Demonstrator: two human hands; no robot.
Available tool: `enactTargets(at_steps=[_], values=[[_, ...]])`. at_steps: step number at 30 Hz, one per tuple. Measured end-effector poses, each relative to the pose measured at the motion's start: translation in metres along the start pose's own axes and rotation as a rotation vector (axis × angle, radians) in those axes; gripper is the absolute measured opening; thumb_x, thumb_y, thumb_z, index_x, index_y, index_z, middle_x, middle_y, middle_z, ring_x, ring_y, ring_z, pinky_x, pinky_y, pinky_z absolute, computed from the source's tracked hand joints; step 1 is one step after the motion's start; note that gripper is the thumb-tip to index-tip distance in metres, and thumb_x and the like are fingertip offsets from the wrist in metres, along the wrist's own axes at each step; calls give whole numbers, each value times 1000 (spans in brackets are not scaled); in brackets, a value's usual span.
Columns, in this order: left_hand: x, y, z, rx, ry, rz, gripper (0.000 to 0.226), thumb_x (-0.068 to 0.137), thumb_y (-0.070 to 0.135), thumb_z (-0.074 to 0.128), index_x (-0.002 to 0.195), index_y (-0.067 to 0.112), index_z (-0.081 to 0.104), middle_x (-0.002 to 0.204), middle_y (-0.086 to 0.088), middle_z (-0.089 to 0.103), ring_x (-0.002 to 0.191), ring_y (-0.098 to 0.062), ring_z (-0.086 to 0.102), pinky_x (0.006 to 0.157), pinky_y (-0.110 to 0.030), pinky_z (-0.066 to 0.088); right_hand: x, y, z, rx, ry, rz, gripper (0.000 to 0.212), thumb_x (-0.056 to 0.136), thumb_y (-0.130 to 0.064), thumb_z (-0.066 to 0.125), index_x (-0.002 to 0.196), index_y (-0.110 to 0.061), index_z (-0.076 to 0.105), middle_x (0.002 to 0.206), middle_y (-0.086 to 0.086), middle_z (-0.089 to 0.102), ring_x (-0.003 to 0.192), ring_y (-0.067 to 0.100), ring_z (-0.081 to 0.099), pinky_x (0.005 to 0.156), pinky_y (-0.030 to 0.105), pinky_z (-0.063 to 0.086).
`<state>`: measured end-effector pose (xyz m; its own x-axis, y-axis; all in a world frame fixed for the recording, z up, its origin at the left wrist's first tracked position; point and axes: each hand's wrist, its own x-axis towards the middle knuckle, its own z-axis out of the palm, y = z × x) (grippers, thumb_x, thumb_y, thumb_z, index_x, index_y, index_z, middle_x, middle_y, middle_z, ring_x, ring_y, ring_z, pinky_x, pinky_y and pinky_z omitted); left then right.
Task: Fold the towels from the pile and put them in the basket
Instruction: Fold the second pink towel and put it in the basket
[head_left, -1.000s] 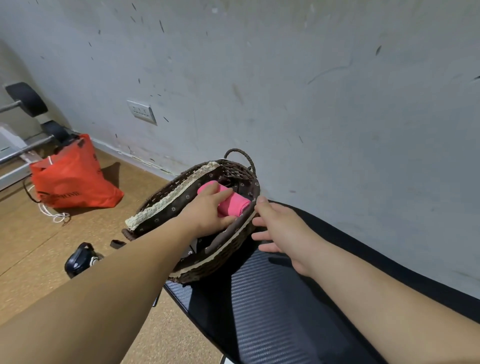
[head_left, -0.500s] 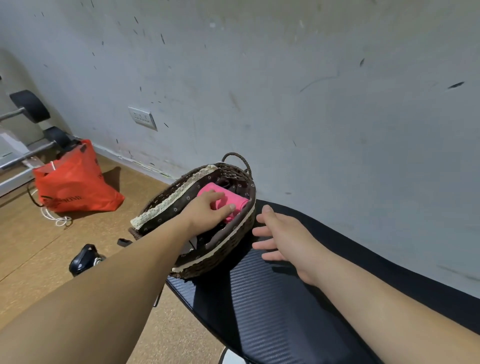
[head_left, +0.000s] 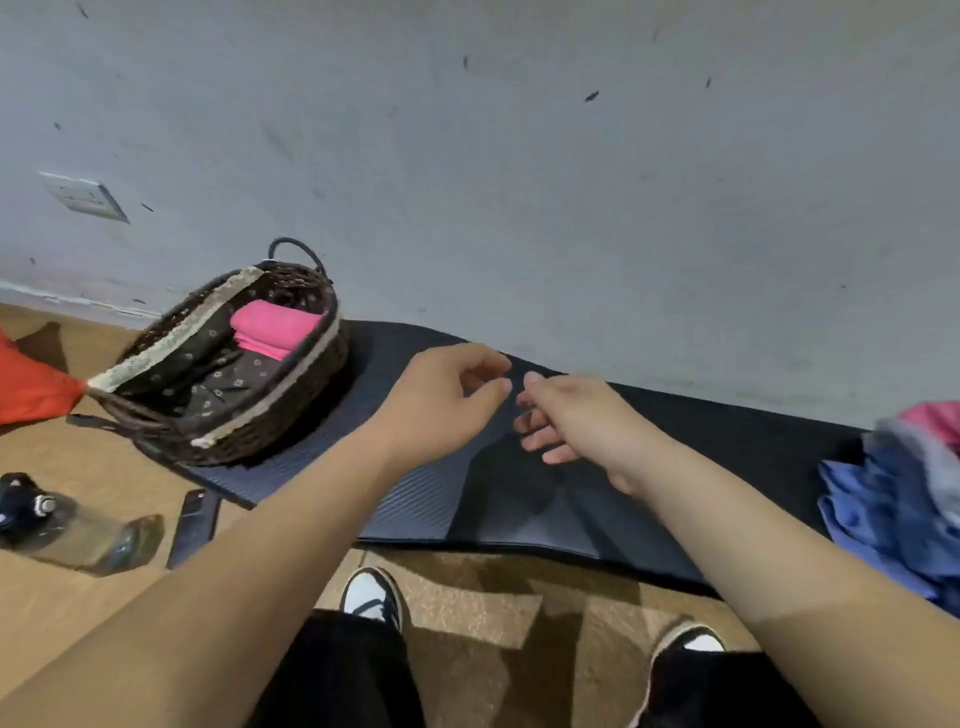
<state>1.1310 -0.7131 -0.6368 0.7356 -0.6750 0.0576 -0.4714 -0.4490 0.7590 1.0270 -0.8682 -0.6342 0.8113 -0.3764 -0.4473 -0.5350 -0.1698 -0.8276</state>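
A clear bottle (head_left: 67, 530) and dark phone (head_left: 193, 526) lie on the floor — orange bag (head_left: 28, 387) behind.

wall (head_left: 519, 156) – grey, scuffed, white socket (head_left: 85, 196) at left | floor (head_left: 467, 597) – tan cork | black mat (head_left: 415, 499) along wall

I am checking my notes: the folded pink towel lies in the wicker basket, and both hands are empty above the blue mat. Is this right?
Not quite: the mat is black, as the head view shows. The rest holds: the folded pink towel lies in the wicker basket, and the left hand and right hand are empty.
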Motion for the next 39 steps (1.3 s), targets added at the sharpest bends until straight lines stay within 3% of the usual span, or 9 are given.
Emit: enactTargets(at_steps=[4,8,13,18,24,28,31,36,39], values=[[-1,27,65,-49,-98,11,21,96,30,66,116,29,74,102,21,73,95,11,65,85,-11,50,-7,42,-49,-173,71,-18,39,101,-53,53,100,-19,74,97,10,76,82,18,71,74,32,54],[-3,36,117,-125,-135,-32,25,97,31,67,122,30,71,109,23,70,98,15,62,84,-7,46,-19,83,-107,-449,227,-21,34,99,-54,53,94,-26,71,87,-12,69,85,10,64,71,29,47],[4,53,165,-104,-251,-19,27,98,31,66,125,33,68,110,28,65,99,19,58,85,-10,47,-40,146,-167,-469,493,-7,41,98,-49,60,127,-20,68,118,-7,70,109,13,64,96,35,52],[6,81,198,-122,-304,0,29,99,33,65,128,37,67,114,30,66,99,20,58,83,-10,46,-63,182,-235,-399,803,-18,26,93,-33,67,112,-16,74,103,1,74,104,23,67,84,29,47],[-3,94,226,-90,-353,-33,27,98,29,67,124,36,69,107,24,69,95,16,61,90,-18,52,-66,224,-276,-627,851,443,52,80,-43,76,122,-16,62,129,18,55,117,45,53,99,55,46],[-1,119,241,-82,-384,-12,28,98,32,67,125,37,69,106,23,70,96,15,61,96,-23,53,-67,216,-283,-374,998,203,12,87,-26,68,91,-15,70,86,12,68,81,35,62,68,36,47],[2,144,251,-73,-427,63,30,99,31,65,129,36,67,99,24,68,94,17,60,89,-11,47,-75,205,-288,-255,1081,85,21,87,-23,70,75,-7,65,69,15,64,71,39,60,60,42,44],[11,187,266,-141,-435,186,37,96,26,70,133,29,64,112,23,66,93,8,67,81,-7,50,-82,185,-280,-171,1190,-167,20,81,-30,78,73,-16,66,92,5,60,81,20,59,71,24,48],[25,207,281,-184,-422,192,50,94,24,72,140,33,56,123,24,57,104,1,64,85,-10,50,-85,174,-268,-108,998,-263,18,86,-37,78,81,-22,71,86,-8,66,78,9,63,71,16,46]])
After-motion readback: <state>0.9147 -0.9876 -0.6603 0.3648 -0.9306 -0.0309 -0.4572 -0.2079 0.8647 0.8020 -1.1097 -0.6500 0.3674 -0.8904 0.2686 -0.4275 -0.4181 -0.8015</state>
